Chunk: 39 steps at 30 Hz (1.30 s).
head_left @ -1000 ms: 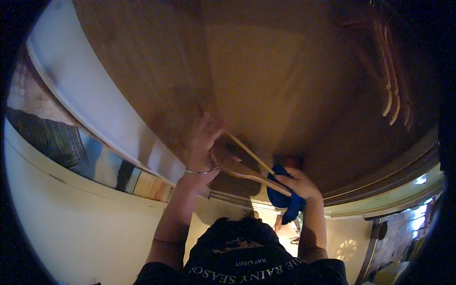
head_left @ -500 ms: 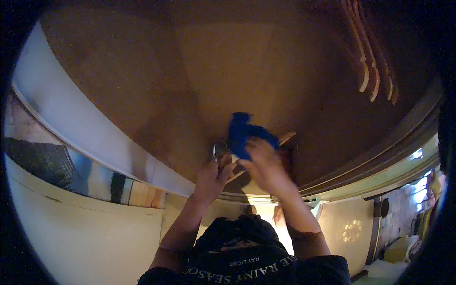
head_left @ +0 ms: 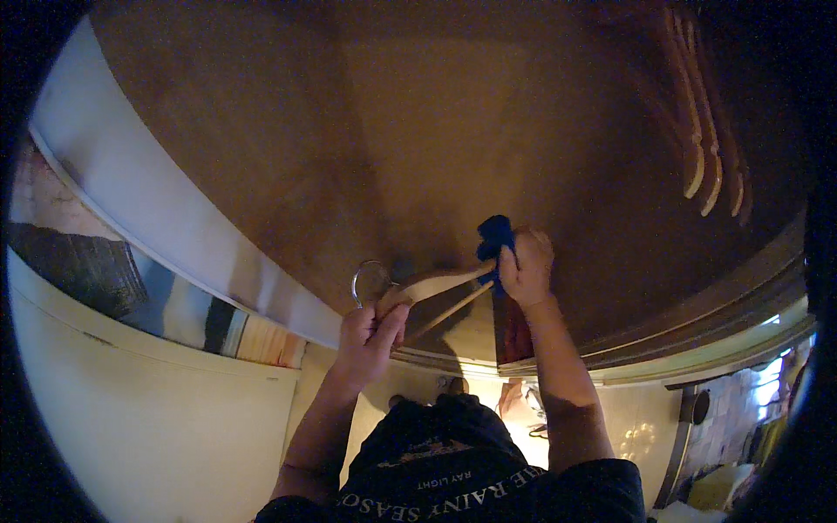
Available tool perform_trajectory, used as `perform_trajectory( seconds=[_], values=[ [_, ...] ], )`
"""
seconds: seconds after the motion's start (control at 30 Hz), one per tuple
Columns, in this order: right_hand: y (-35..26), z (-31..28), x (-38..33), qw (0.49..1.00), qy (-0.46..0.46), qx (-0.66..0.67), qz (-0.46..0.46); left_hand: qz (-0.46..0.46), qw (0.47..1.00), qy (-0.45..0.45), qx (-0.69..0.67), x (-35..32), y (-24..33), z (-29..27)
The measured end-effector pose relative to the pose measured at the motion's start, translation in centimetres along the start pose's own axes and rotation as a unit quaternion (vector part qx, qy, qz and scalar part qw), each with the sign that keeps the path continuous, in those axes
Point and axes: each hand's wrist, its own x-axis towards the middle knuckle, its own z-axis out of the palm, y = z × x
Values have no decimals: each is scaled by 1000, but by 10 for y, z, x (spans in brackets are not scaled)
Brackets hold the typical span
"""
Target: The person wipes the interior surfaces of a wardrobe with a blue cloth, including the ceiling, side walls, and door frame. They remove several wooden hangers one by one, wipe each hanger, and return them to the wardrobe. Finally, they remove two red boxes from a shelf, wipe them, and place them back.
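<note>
Blue cloth, soft and crumpled [head_left: 495, 237], is bunched in the right hand [head_left: 530, 261], whose fingers are curled in tightly with the thumb closing over the folds. The left hand [head_left: 375, 338] pinches a curved, light-brown wooden clothes hanger [head_left: 436, 286] beside its hook, the thumb pressed flat along the wood and the other fingers folded underneath. The hanger is held between the two hands, its free end reaching the cloth; whether that tip is wrapped inside the folds, I cannot tell. Its round, silvery metal hook [head_left: 356, 283] curves up just past the left knuckles, and its straight, pale wooden bar [head_left: 452, 314] slants on the side nearer the body, running from the left hand toward the cloth.

Just to the right of the hanger, below the right wrist, is a dark red object [head_left: 516, 338], mostly hidden and too dim to make out. Beyond the hanger spreads a broad, dark-brown, smooth surface [head_left: 418, 131]. On it, well apart from the hanger toward the far right, several slender, curved brown wooden pieces with pale ends [head_left: 697, 139] lie side by side. To the left of the hanger runs a pale, bluish-white band [head_left: 209, 218], and farther out a cream-coloured flat panel [head_left: 157, 401]. Nearer the body than the hanger is the person's black short-sleeved shirt with pale print [head_left: 453, 466].
</note>
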Motion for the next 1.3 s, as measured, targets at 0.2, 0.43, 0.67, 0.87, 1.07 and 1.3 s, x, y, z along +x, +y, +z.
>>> perform_trajectory(
  seconds=[0.2, 0.43, 0.67, 0.87, 1.07, 1.3],
  values=[
    [18, -13, 15, 987, -17, 34, 157, 22, 1000, 0, -8, 25, 0, -1],
    [61, -21, -16, 870, -208, 245, 374, -12, 996, 4, 93, 74, -12, -20],
    [0, -90, 30, 813, -313, 375, 318, 113, 992, 43, 43, 151, -43, -73],
    [-48, -43, 60, 851, 100, 383, 345, 219, 963, 159, -12, 220, 0, -70],
    [-116, -13, 104, 915, 207, 315, 143, 249, 939, 213, 108, 262, 70, -87],
    [-170, 15, 196, 929, 41, -315, -187, 307, 947, 76, -55, 264, 170, -64]
  ],
)
